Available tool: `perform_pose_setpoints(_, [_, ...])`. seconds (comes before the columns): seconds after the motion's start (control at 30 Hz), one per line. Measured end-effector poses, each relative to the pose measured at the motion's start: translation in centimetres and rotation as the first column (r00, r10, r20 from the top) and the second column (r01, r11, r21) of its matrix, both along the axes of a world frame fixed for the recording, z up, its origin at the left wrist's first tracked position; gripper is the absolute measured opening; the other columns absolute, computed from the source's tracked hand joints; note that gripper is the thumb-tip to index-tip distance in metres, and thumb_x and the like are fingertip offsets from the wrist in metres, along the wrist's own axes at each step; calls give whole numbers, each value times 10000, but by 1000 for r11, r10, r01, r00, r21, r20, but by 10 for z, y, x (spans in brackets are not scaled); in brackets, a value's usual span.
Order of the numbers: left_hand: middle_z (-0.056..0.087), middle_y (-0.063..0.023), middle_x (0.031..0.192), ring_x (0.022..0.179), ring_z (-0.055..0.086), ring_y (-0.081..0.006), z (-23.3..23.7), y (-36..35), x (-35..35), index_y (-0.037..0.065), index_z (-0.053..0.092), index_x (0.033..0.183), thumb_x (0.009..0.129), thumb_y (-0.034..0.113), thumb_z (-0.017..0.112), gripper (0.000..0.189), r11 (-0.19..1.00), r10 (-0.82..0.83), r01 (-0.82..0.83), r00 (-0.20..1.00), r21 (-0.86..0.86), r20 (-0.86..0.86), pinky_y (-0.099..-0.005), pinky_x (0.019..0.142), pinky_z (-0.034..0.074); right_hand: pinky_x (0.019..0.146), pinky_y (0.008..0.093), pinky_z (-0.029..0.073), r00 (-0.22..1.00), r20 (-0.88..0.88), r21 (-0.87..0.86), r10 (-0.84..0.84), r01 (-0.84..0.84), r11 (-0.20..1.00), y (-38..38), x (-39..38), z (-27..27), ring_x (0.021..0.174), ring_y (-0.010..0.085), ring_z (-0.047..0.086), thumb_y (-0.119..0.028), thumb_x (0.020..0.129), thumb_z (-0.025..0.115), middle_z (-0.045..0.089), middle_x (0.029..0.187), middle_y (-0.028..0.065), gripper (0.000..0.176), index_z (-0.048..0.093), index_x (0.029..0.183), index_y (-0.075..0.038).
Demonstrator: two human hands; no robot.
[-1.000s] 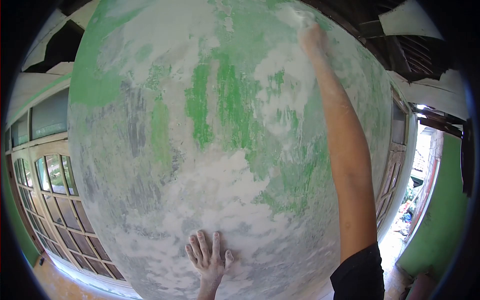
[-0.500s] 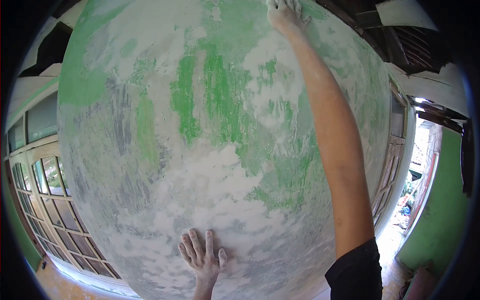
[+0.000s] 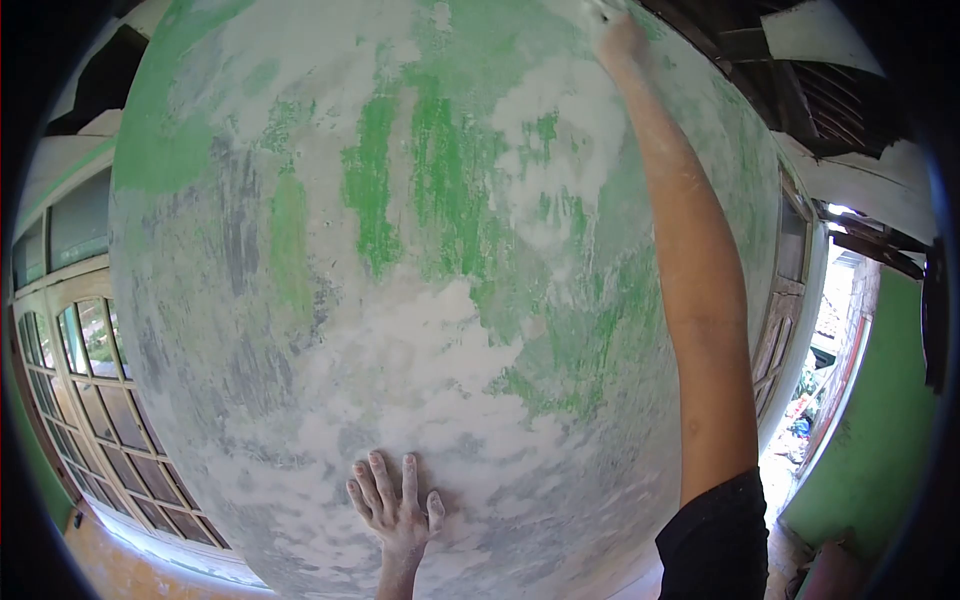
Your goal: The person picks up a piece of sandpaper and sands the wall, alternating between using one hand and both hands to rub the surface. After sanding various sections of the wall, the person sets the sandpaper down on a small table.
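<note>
A patchy wall [image 3: 400, 340] fills the middle of the view, with green paint, white areas and grey streaks. Low on it, my left hand [image 3: 398, 505] lies flat, fingers spread and dusted white, holding nothing. My right arm [image 3: 700, 280] reaches up along the right side, its black sleeve [image 3: 715, 540] showing at the bottom. At the top edge of the view, my right hand [image 3: 622, 38] is against or close to the wall. Its fingers are blurred and partly cut off; whether something is under them I cannot make out.
On the left is a wooden door [image 3: 110, 400] with glass panes. A paned wooden frame [image 3: 785, 310] stands at the right, beside a bright opening [image 3: 825, 350] and a green wall [image 3: 865, 430]. Broken ceiling boards [image 3: 830, 95] hang at the upper right.
My right hand has moved to the right along the top of the wall, its arm shifting right too. My left hand stays flat on the wall; the view has shifted slightly.
</note>
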State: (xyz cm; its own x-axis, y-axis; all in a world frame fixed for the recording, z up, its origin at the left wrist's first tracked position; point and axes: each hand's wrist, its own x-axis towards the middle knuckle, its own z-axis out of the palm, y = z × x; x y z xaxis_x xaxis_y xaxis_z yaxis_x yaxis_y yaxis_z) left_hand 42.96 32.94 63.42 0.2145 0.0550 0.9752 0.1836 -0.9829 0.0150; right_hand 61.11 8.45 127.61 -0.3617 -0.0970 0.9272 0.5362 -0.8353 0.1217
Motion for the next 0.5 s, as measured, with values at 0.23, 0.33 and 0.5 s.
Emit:
perform_pose_setpoints(0.23, [278, -305, 1590, 1492, 205, -498, 6, -5, -2, 73, 428, 1514, 1002, 432, 365, 629, 1000, -8, 8, 1000, -7, 19, -629, 1195, 136, 881, 485, 548, 997, -76, 153, 11, 0, 988, -11, 38, 2, 1014, 403, 689, -391, 934, 570, 727, 1084, 193, 384, 707, 1182, -132])
perform_pose_setpoints(0.33, [274, -305, 1591, 1490, 208, -499, 8, -3, -4, 65, 419, 1518, 1013, 434, 344, 630, 1000, -6, 6, 1000, 6, 15, -624, 1196, 144, 1167, 456, 331, 980, 197, -264, -7, 60, 963, 43, -28, -35, 1424, 317, 390, -296, 994, 511, 482, 1512, 101, 440, 568, 1419, -197])
perform_pose_setpoints(0.5, [268, -301, 1596, 1489, 210, -497, 7, -2, -2, 67, 415, 1521, 1027, 452, 314, 635, 1000, 29, -29, 999, 8, 17, -617, 1195, 155, 1213, 494, 234, 998, -53, -237, 35, -47, 970, 63, -78, -62, 1470, 335, 319, -393, 1023, 434, 361, 1604, 108, 501, 476, 1500, -245])
